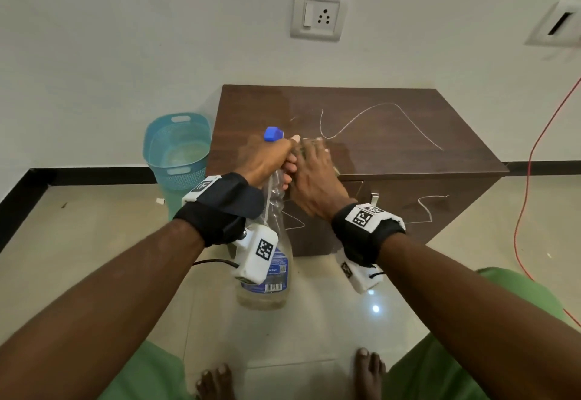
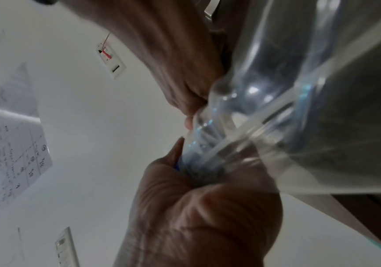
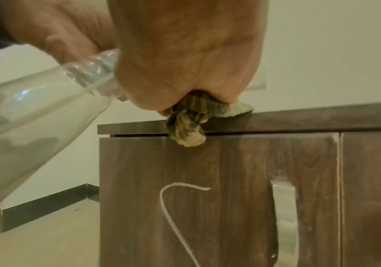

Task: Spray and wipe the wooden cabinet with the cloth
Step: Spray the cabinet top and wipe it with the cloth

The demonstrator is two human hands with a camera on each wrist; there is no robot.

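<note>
The left hand [image 1: 267, 160] is wrapped around the neck of a clear spray bottle [image 1: 267, 273], fingers curled just under its blue nozzle [image 1: 273, 134], and the bottle hangs down from that grip in front of the wooden cabinet [image 1: 393, 135], its base above the floor tiles [image 1: 94, 242]. Right beside it, almost touching, the right hand [image 1: 314, 176] presses down on a bunched cloth [image 3: 189, 126] at the front edge of the cabinet's top; the fingers are closed over the cloth, and a dirty, striped fold of it droops over the edge onto the cabinet's left door [image 3: 157, 198].

White chalk-like lines [image 1: 377, 122] loop across the cabinet's top beyond the hands — more of them run over its front, near a metal handle [image 3: 285, 216]. A patch of the top near the hands looks wet and shiny.

To the cabinet's left stands a teal plastic basket [image 1: 176, 148], close against its side. On the wall behind the cabinet sits a white switch-and-socket plate [image 1: 320, 14], and a red cable [image 1: 534, 154] trails down to the cabinet's right.
</note>
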